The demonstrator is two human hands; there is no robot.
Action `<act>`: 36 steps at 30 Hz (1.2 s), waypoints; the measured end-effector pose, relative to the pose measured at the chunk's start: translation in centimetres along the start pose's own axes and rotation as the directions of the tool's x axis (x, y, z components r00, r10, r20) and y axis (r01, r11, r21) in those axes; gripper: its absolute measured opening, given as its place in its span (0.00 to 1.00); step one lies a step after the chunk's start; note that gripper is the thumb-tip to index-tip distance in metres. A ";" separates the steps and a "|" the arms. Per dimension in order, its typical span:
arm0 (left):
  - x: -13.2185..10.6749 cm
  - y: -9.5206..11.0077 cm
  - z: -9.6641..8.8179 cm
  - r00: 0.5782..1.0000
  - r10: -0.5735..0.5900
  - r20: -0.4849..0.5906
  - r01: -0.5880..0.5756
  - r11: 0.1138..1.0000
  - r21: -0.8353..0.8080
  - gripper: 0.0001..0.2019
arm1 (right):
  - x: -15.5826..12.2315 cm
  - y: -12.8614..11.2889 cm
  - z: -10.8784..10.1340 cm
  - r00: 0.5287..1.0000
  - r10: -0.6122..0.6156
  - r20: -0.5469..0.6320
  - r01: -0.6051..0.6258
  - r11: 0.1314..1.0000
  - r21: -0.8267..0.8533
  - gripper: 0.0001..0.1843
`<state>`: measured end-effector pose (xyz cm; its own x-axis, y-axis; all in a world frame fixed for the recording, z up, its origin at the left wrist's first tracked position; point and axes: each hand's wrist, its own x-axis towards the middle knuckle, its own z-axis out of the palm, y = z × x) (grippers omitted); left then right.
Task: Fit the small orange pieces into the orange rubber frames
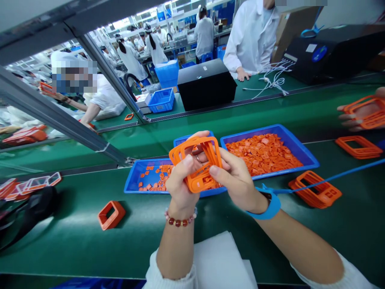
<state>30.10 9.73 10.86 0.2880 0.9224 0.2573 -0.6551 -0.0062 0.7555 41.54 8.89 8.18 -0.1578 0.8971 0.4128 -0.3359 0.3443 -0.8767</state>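
Down at 8 o'clock from the hands, flat on the belt (75, 241): a lone frame (111, 215), untouched. Just behind, at 10 o'clock, the left tray (134, 181), thinly scattered with small orange bits.

Then the left hand (179, 180), closed on the frames (197, 158) from below, thumb pressed on the near face at 7 o'clock of the bunch, fingers wrapped behind. Held up over the trays between both hands: several thin orange loops, fanned together.

Probably light, soft and rubbery (bent out of square under the fingers), so little fear of breaking. Apt, though, to flop and slide apart if pinched at one edge only. Best taken across a corner or the thicker lower bar, thumb in front and fingers behind.

Right hand (237, 180) closed as well, thumb tip on the lower bar at 5 o'clock, fingers curled behind the right side; a blue strap (268, 205) on that wrist.

Beyond, at 2 o'clock, the right tray (306, 151), heaped with bits. At 3 o'clock, a stack (315, 190) of frames on the belt, well apart. Farther off at 2 o'clock, a co-worker's hand (345, 116) holding more.
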 end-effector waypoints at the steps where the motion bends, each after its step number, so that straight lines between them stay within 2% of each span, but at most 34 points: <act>1: 0.0 0.0 0.0 1.000 0.010 -0.001 -0.010 1.000 0.006 0.20 | 0.0 0.0 0.0 1.000 -0.007 0.005 0.007 1.000 0.001 0.12; 8: 0.1 -0.2 -0.3 0.999 0.044 -0.009 -0.043 0.997 0.062 0.22 | -0.1 0.2 0.2 0.999 -0.022 -0.033 0.021 0.999 -0.038 0.10; 11: 0.2 -0.4 -0.3 0.999 0.034 -0.006 -0.033 0.997 0.066 0.21 | 0.0 0.7 0.2 0.998 0.000 -0.061 0.000 1.000 0.003 0.12; 13: 0.3 -0.5 -0.2 1.000 0.022 -0.022 -0.021 0.999 0.043 0.18 | 0.5 1.3 -0.3 0.998 0.038 -0.059 -0.033 0.997 0.076 0.20; 15: 0.6 -0.5 -0.3 0.996 0.018 -0.082 -0.016 1.000 0.024 0.14 | 1.3 2.2 -1.2 0.994 0.096 -0.055 -0.089 0.990 0.111 0.33; 16: 0.8 -0.4 -0.5 0.991 0.040 -0.130 -0.037 0.999 0.026 0.12 | 1.8 2.8 -1.8 0.991 0.120 -0.060 -0.116 0.991 0.070 0.38; 17: 1.0 -0.2 -0.7 0.980 0.074 -0.182 -0.069 0.997 0.037 0.11 | 2.2 3.4 -2.4 0.988 0.140 -0.060 -0.143 0.988 -0.053 0.40; 18: 1.2 0.0 -1.1 0.966 0.111 -0.232 -0.102 0.993 0.052 0.09 | 2.5 3.9 -2.9 0.987 0.152 -0.052 -0.160 0.959 -0.235 0.37; 20: 1.5 0.7 -1.9 0.939 0.160 -0.305 -0.142 0.987 0.081 0.10 | 2.9 5.0 -3.7 0.985 0.172 -0.003 -0.138 0.785 -0.604 0.26; 22: 1.7 1.3 -2.7 0.937 0.124 -0.327 -0.101 0.991 0.088 0.13 | 2.8 5.9 -3.9 0.970 0.234 0.068 -0.090 0.604 -0.792 0.14; 24: 1.8 1.7 -3.1 0.945 0.087 -0.314 -0.063 0.994 0.086 0.14 | 2.5 6.5 -3.6 0.943 0.304 0.134 -0.058 0.546 -0.836 0.09; 27: 1.7 1.7 -3.2 0.949 0.117 -0.293 -0.099 0.992 0.076 0.10 | 2.0 7.1 -3.1 0.881 0.419 0.220 -0.006 0.474 -0.880 0.10; 30: 1.6 1.3 -3.1 0.944 0.128 -0.304 -0.105 0.990 0.093 0.10 | 1.8 7.7 -2.8 0.823 0.508 0.254 0.023 0.418 -0.908 0.11; 33: 1.6 1.1 -3.2 0.940 0.125 -0.317 -0.091 0.989 0.120 0.12 | 1.8 8.1 -2.6 0.783 0.562 0.268 0.030 0.396 -0.918 0.10; 36: 1.6 1.1 -3.3 0.942 0.124 -0.313 -0.088 0.988 0.126 0.12 | 1.9 8.3 -2.5 0.762 0.580 0.288 0.031 0.411 -0.911 0.06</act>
<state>27.51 12.46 10.07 -0.0286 0.9886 0.1479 -0.5845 -0.1365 0.7998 40.80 14.14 1.03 -0.5828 0.8032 -0.1233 0.7029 0.4221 -0.5724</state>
